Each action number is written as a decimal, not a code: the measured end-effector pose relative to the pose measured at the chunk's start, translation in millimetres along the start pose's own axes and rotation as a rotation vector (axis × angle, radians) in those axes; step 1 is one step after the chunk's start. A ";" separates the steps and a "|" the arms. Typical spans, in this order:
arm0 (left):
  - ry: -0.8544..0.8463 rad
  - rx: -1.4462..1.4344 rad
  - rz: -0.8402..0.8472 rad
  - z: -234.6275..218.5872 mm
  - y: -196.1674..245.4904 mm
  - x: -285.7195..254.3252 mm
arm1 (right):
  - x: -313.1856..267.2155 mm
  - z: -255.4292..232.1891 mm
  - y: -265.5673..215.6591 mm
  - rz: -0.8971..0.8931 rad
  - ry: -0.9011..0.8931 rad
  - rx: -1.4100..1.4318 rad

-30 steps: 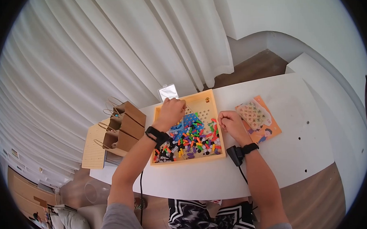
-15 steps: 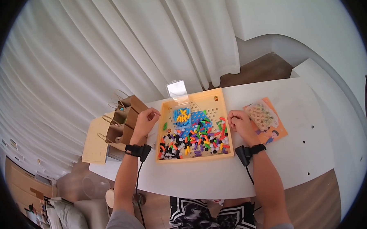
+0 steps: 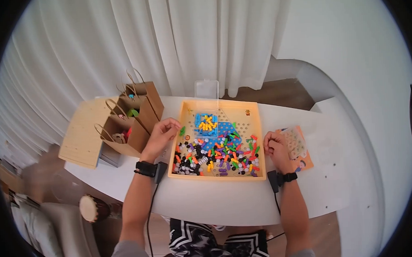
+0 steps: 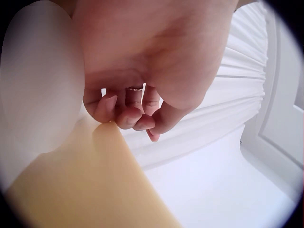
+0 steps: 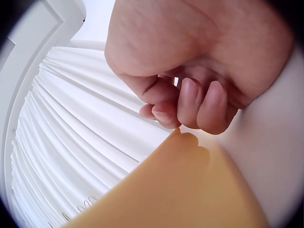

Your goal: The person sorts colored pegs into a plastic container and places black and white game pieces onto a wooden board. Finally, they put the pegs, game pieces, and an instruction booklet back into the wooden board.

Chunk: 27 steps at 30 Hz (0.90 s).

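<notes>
The tray [image 3: 217, 177] lies on the table [image 3: 209, 202] between the two hands. The left hand [image 3: 159, 137] is by its left rim, fingers loosely curled and holding nothing visible; the right hand [image 3: 276, 148] is by the right rim, fingers bent in, likewise with nothing seen in its grasp. I cannot tell whether either touches the rim.

Small knobbed pieces [image 3: 216, 156] in many colours heap across the tray's near half, partly over a blue sheet [image 3: 230, 129] dotted with holes. A clear plastic box [image 3: 207, 137] of blue and yellow pieces sits towards the far left, its lid [image 3: 207, 90] raised.

Right of the tray, a clear pack [image 3: 295, 142] lies on an orange booklet [image 3: 307, 161]. On the left stand brown paper bags [image 3: 140, 143] with looped handles, beside a flat pale wooden board [image 3: 80, 143]. Beyond hangs a white, deeply pleated curtain [image 3: 188, 37]; at lower left, a round-topped drum [image 3: 90, 208] stands near a grey sofa [image 3: 67, 222].
</notes>
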<state>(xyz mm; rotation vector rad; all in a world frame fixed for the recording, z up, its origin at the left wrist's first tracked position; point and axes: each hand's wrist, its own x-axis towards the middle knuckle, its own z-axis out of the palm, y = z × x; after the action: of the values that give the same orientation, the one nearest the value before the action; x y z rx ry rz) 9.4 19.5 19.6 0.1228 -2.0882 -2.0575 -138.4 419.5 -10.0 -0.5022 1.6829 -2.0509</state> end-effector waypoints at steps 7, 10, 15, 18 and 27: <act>-0.032 -0.101 0.060 -6.1 -17.6 2.9 | -16.4 39.6 -49.2 -0.253 -0.066 -0.509; -0.035 -0.157 0.076 -7.4 -21.3 4.8 | -20.2 83.3 -71.4 -0.234 -0.256 -0.856; -0.055 -0.162 0.099 -9.5 -27.4 7.8 | -15.2 113.3 -46.6 -0.338 -0.495 -1.316; -0.032 -0.153 0.089 -9.2 -25.7 5.6 | -13.3 118.3 -40.8 -0.334 -0.473 -1.397; -0.030 -0.149 0.110 -8.7 -31.5 9.1 | -9.9 116.6 -41.2 -0.278 -0.447 -1.379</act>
<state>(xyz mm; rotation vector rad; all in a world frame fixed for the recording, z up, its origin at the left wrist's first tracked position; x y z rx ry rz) -0.4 8.4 -10.9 -0.0444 -1.9043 -2.1508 -71.9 335.8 53.1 -1.4974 2.5398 -0.4699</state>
